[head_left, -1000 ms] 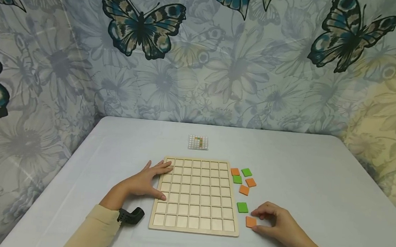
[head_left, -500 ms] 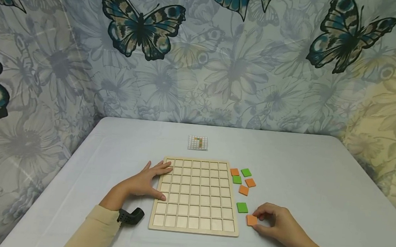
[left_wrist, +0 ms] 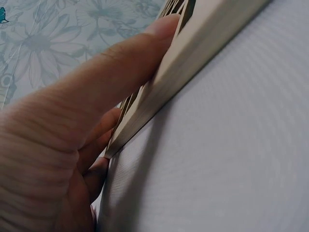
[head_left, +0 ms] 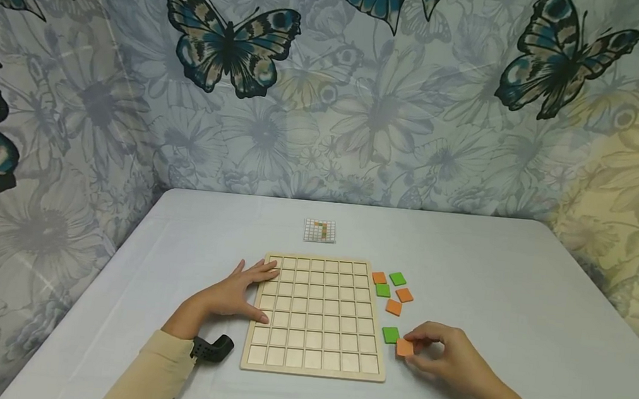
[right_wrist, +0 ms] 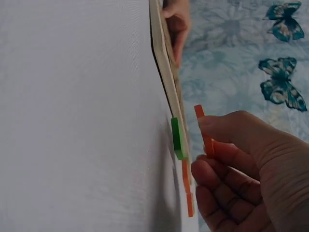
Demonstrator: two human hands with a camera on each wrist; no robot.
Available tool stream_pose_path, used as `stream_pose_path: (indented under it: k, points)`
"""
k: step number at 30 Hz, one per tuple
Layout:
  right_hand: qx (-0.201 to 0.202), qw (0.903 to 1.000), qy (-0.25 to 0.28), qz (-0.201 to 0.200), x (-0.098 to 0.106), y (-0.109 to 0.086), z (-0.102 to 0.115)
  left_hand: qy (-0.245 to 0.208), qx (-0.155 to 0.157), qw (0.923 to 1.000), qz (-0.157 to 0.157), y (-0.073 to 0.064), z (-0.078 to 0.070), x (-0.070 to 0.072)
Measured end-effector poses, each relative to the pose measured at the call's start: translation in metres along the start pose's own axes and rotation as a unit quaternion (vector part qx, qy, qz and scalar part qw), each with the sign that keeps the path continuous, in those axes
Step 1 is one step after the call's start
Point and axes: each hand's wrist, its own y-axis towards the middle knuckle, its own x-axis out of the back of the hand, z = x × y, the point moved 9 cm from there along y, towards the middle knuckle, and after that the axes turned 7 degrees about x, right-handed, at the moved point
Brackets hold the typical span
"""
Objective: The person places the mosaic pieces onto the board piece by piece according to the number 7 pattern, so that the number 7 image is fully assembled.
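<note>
My left hand (head_left: 231,294) rests spread on the left edge of a wooden grid board (head_left: 312,371); its thumb (left_wrist: 120,63) lies over the rim in the left wrist view. Between thumb and fingers my right hand (head_left: 451,357) pinches an orange square tile (head_left: 405,348). In the right wrist view that orange tile (right_wrist: 203,131) is raised off the white table, edge-on to the camera. Just beyond it a green tile (head_left: 390,335) lies flat by the board's right side.
Further back, right of the board, lie several loose orange and green tiles (head_left: 394,307). A small card (head_left: 319,230) with a coloured grid pattern lies behind the board. A black device (head_left: 212,348) is strapped at the left wrist. A patterned cloth wall (head_left: 325,130) stands behind the table.
The right hand has taken hold of the orange tile, lifted it from the table and moved it slightly away from the person, toward the green tile. The left hand stays in place.
</note>
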Motion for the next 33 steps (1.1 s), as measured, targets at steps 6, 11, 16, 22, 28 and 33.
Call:
stream_pose_path:
  k: [6,11,16,22,28,33]
  points:
    - [0.023,0.9996,-0.016,0.003,0.002,0.013,0.008,-0.003,-0.002,1.0000,-0.002,-0.001,-0.002,0.001]
    - [0.008,0.9992,-0.038,0.004,0.007,0.023,0.008,-0.003,0.001,1.0000,-0.002,-0.001,-0.002,0.001]
    - [-0.011,0.9988,-0.047,-0.004,0.009,0.033,0.004,-0.003,0.002,1.0000,-0.002,-0.002,-0.002,0.001]
    - [-0.026,0.9988,-0.041,-0.002,0.004,0.049,0.004,-0.005,0.004,1.0000,0.002,-0.002,-0.001,0.001]
    - [-0.015,0.9998,-0.013,0.005,-0.006,0.070,0.007,-0.003,0.001,1.0000,0.001,-0.001,0.000,0.001]
    - [-0.008,0.9999,-0.002,0.014,-0.015,0.086,0.008,0.001,0.007,1.0000,0.002,-0.001,0.001,0.000]
